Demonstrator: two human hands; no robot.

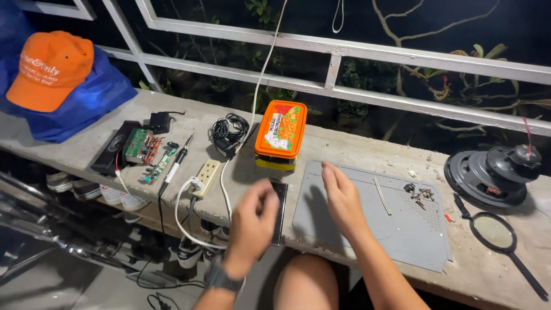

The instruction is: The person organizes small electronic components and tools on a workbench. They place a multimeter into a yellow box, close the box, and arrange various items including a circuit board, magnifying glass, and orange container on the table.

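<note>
My left hand (251, 221) hovers over a dark flat slab (280, 208) at the ledge's front edge, fingers curled; whether it touches the slab I cannot tell. My right hand (342, 198) is held edge-on over the left part of the grey work mat (413, 229), fingers straight and empty. An orange-lidded box (280, 134) stands just behind both hands. On the mat lie a pale stick (382, 196) and several small screws (420, 196).
On the concrete ledge, left: circuit boards (143, 148), a soldering iron (176, 162), a white power strip (206, 178), a coiled black cable (228, 132), an orange cap (50, 70) on a blue bag. Right: a black speaker (493, 172) and a magnifying glass (493, 231). Railing behind.
</note>
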